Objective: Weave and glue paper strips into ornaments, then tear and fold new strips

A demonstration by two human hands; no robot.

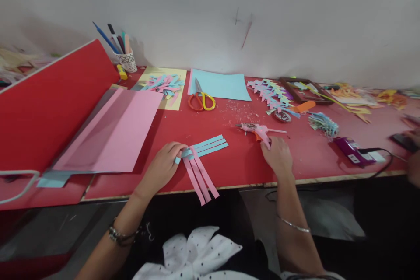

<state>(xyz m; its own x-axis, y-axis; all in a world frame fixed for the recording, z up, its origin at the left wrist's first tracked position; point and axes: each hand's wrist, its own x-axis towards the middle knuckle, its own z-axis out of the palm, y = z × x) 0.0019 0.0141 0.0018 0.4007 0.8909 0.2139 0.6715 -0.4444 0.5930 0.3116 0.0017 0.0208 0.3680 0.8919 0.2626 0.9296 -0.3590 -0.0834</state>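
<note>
Grasping paper strips in left grip, glue gun in right grip, red tabletop, pale wall behind.

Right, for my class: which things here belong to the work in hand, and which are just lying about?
In use:
- blue paper strips, under the left hand's fingers
- pink paper strips, meeting the blue ones
- pink glue gun, handle in the right hand

Apparently lying about:
- scissors
- pen cup
- purple box

Room between scissors and paper strips; glue gun blocks right
</note>
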